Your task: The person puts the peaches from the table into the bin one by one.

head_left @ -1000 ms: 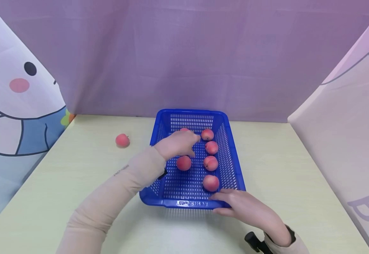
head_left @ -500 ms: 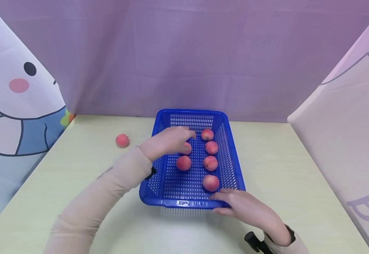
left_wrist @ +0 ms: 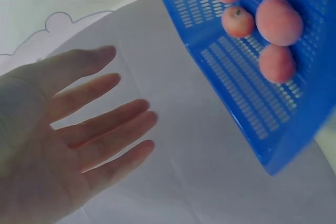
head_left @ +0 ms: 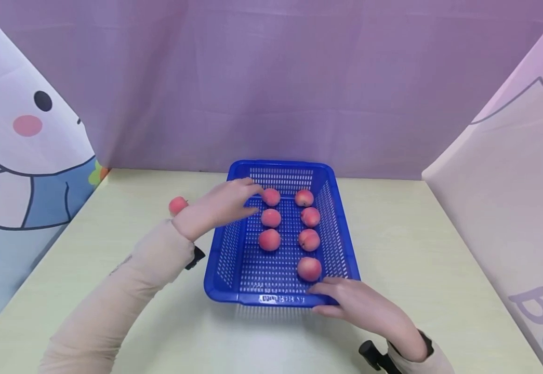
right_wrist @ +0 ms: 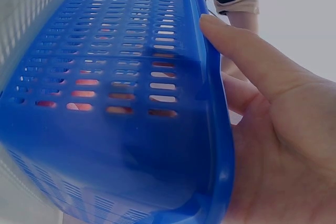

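Observation:
A blue plastic basket (head_left: 252, 298) with slotted walls stands on the table, holding several pink peaches in two columns. The nearest peach of the left column (head_left: 269, 240) lies mid-basket; the far one (head_left: 271, 197) is beside my left fingertips. My left hand (head_left: 222, 205) hangs over the basket's left rim, and in the left wrist view its fingers are spread with nothing held. With thumb outside and fingers inside, my right hand (head_left: 360, 306) grips the basket's front right corner. One more peach (head_left: 177, 205) lies on the table to the left, partly covered by my left wrist.
The pale table (head_left: 402, 239) extends on both sides of the basket. Behind it hangs a purple cloth (head_left: 271, 88), and printed cartoon panels (head_left: 28, 124) flank the table.
My left hand has drawn back leftward from inside the basket, uncovering the two farther peaches of the left column. It has let go of the fruit there. The right hand keeps its place.

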Action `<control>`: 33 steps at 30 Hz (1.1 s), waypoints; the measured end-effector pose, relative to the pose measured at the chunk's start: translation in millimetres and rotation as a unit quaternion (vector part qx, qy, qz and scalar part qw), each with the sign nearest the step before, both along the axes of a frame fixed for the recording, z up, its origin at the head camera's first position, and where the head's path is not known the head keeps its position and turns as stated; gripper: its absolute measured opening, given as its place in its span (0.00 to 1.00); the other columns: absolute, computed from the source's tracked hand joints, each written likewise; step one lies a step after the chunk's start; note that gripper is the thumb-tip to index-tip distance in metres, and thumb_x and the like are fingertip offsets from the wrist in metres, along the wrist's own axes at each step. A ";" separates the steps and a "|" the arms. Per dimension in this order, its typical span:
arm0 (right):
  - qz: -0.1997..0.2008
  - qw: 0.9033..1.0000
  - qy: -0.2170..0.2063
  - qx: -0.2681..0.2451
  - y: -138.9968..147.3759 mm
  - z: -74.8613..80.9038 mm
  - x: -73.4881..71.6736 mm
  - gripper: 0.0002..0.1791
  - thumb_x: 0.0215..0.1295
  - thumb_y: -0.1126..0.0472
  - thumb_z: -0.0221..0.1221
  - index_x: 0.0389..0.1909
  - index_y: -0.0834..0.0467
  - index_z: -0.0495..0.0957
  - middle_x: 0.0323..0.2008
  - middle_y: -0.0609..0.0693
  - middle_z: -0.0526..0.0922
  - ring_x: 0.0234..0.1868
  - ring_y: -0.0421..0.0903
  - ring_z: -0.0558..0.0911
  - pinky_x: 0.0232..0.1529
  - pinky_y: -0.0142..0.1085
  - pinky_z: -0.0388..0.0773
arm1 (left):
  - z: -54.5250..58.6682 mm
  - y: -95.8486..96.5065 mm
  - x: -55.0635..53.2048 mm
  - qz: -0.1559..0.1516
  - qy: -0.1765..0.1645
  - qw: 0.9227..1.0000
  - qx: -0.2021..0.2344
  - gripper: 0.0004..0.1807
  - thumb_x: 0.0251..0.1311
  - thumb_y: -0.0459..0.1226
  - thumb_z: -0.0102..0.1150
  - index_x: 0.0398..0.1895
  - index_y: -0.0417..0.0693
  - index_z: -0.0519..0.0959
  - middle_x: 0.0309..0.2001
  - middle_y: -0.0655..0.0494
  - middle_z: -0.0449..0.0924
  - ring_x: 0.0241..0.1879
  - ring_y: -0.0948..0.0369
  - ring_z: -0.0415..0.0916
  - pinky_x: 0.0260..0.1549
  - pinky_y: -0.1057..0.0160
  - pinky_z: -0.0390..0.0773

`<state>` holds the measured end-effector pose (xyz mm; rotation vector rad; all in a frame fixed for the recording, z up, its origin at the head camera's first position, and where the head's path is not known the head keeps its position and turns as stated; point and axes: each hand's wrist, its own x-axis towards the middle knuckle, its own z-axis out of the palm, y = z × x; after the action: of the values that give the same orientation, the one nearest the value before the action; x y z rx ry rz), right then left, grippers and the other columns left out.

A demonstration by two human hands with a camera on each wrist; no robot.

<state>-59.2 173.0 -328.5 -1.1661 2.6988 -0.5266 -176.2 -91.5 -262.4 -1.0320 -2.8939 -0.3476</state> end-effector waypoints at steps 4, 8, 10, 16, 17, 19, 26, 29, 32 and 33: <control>-0.001 1.000 0.002 0.002 0.0 -0.2 0.1 0.14 0.60 0.51 0.53 0.42 0.53 0.77 0.35 0.42 0.79 0.37 0.38 0.77 0.39 0.34 0.74 | -4.2 -11.4 -0.8 -0.003 0.044 0.998 0.033 0.18 0.50 0.35 0.61 0.45 0.40 0.76 0.41 0.45 0.75 0.39 0.53 0.74 0.39 0.58 0.75; -0.002 1.000 -0.001 0.003 -0.2 0.1 -0.2 0.14 0.60 0.51 0.53 0.42 0.53 0.77 0.35 0.42 0.79 0.37 0.38 0.77 0.39 0.34 0.74 | -9.4 -23.1 -2.1 0.002 0.073 0.995 0.063 0.18 0.49 0.33 0.61 0.45 0.38 0.76 0.41 0.44 0.75 0.40 0.52 0.74 0.40 0.57 0.75; -0.003 1.000 -0.004 0.004 -0.4 0.1 -0.2 0.14 0.59 0.52 0.54 0.42 0.53 0.77 0.35 0.42 0.79 0.37 0.39 0.77 0.39 0.35 0.74 | -12.6 -28.6 -2.7 0.010 0.080 0.994 0.075 0.18 0.49 0.33 0.61 0.45 0.38 0.75 0.42 0.43 0.75 0.41 0.51 0.74 0.41 0.56 0.75; -0.006 1.000 -0.011 0.008 -0.6 -0.5 -0.1 0.15 0.60 0.50 0.53 0.43 0.53 0.77 0.36 0.42 0.79 0.37 0.39 0.77 0.39 0.35 0.74 | -23.6 -43.9 -7.5 0.033 0.099 0.990 0.093 0.17 0.50 0.34 0.60 0.45 0.37 0.75 0.42 0.43 0.74 0.42 0.50 0.73 0.43 0.54 0.73; -0.007 1.000 -0.012 0.008 -0.6 -0.7 -0.1 0.15 0.60 0.50 0.53 0.43 0.53 0.77 0.36 0.42 0.79 0.37 0.39 0.77 0.39 0.35 0.74 | -25.1 -46.2 -8.4 0.038 0.097 0.990 0.093 0.17 0.51 0.34 0.60 0.45 0.38 0.75 0.43 0.43 0.74 0.43 0.50 0.73 0.43 0.54 0.73; -0.008 1.000 -0.012 0.009 -0.6 -0.8 0.2 0.15 0.60 0.50 0.53 0.43 0.53 0.77 0.36 0.42 0.79 0.37 0.39 0.77 0.39 0.35 0.74 | -27.8 -51.0 -10.4 0.049 0.093 0.990 0.091 0.17 0.51 0.35 0.60 0.45 0.38 0.75 0.43 0.43 0.74 0.43 0.49 0.73 0.43 0.53 0.73; -0.011 1.000 -0.012 0.008 -0.7 -0.1 1.0 0.14 0.59 0.52 0.54 0.43 0.53 0.77 0.36 0.42 0.79 0.37 0.39 0.77 0.40 0.35 0.74 | -39.7 -71.0 -20.5 0.073 0.101 0.987 0.102 0.18 0.50 0.33 0.60 0.45 0.35 0.74 0.42 0.41 0.74 0.42 0.47 0.73 0.42 0.51 0.72; -0.008 1.000 -0.011 0.007 -0.3 -0.6 0.5 0.14 0.60 0.51 0.53 0.43 0.53 0.77 0.36 0.42 0.79 0.38 0.39 0.77 0.40 0.35 0.74 | -45.9 -79.5 -25.6 0.088 0.092 0.986 0.106 0.19 0.50 0.33 0.60 0.46 0.35 0.73 0.43 0.39 0.73 0.43 0.46 0.72 0.42 0.50 0.72; -0.007 1.000 -0.014 0.008 -0.2 -0.8 0.0 0.15 0.60 0.50 0.53 0.43 0.53 0.77 0.36 0.43 0.79 0.38 0.39 0.77 0.40 0.36 0.74 | -52.0 -87.0 -30.8 0.107 0.073 0.986 0.103 0.20 0.51 0.34 0.59 0.47 0.35 0.72 0.45 0.39 0.72 0.45 0.45 0.71 0.44 0.49 0.70; -0.006 1.000 -0.015 0.008 -0.1 -0.9 -0.1 0.15 0.60 0.49 0.52 0.43 0.53 0.77 0.36 0.43 0.79 0.38 0.39 0.77 0.40 0.36 0.74 | -53.8 -89.4 -32.3 0.114 0.064 0.986 0.100 0.20 0.51 0.34 0.59 0.48 0.35 0.72 0.46 0.38 0.71 0.46 0.44 0.70 0.45 0.49 0.70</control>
<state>-59.2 172.9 -329.4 -1.1284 2.6819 -0.5199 -208.5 -180.8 -316.2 -0.6597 -2.7532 -0.5248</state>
